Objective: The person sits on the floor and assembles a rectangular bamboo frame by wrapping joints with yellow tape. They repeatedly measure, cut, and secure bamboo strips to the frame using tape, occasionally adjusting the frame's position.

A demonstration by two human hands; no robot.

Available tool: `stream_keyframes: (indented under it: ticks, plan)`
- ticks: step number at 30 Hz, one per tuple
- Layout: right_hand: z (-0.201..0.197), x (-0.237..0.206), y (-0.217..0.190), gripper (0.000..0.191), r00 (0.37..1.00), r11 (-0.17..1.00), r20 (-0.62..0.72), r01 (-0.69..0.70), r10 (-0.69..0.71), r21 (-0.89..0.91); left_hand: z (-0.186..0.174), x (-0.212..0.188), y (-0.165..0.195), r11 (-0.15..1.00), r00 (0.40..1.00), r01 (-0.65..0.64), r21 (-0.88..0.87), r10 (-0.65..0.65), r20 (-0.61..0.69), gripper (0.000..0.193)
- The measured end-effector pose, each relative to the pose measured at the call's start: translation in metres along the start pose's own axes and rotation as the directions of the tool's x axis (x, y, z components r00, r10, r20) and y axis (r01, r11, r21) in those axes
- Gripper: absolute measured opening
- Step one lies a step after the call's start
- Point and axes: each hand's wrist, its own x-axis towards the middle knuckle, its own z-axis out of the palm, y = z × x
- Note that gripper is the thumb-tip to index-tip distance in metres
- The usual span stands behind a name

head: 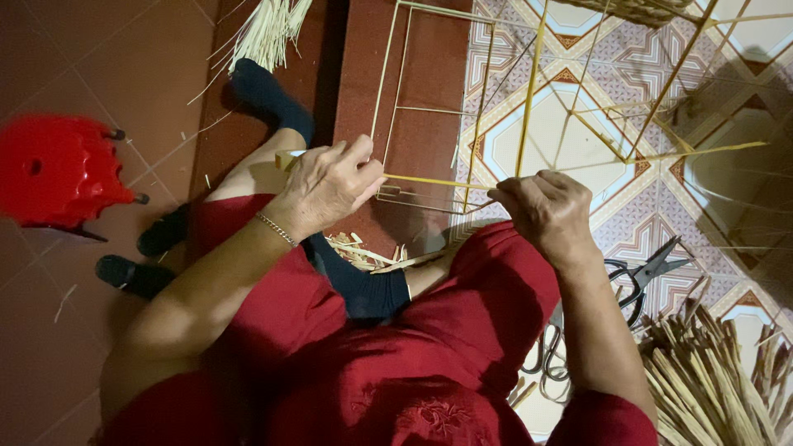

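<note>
The left hand point(326, 186) has its grip closed, thumb and fingers pinched on the near end of a thin yellow split-bamboo strip point(429, 181), with a small roll of pale tape point(286, 158) tucked behind the palm. The right hand point(545, 206) is curled shut around the same strip's other end, where it meets the upright sticks of a light open frame of yellow bamboo rods point(529, 99). So the strip runs level between the two grips, just above the knees in red cloth point(487, 289), and the frame stands beyond the hands over the patterned tiled floor point(570, 140). The strip looks very light, springy and easily snapped or splintered; it is best held near a joint, where the rods brace each other. Black-handled scissors point(648, 272) lie right of the right wrist, near a bundle of cut bamboo sticks point(710, 380); a red plastic stool point(54, 169) stands well off left.
</note>
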Motion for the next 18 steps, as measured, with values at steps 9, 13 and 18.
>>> stream_keyframes:
  ticks: [9,13,18]
  plan:
    - [0.014,-0.006,0.005,0.034,0.999,0.99,-0.042,0.029,-0.035,-0.14,-0.007,-0.006,0.017,0.986,0.999,-0.034,-0.164,0.036,0.012,0.016]
    - [0.03,-0.004,0.019,0.033,0.985,0.995,-0.165,-0.055,0.04,-0.089,-0.003,-0.005,0.023,0.964,0.995,0.082,-0.254,-0.066,0.071,0.017]
    - [0.047,-0.01,0.028,0.028,0.905,0.898,-0.147,-0.354,0.399,0.259,0.005,0.0,0.02,0.866,0.978,0.21,-0.453,-0.182,0.107,0.009]
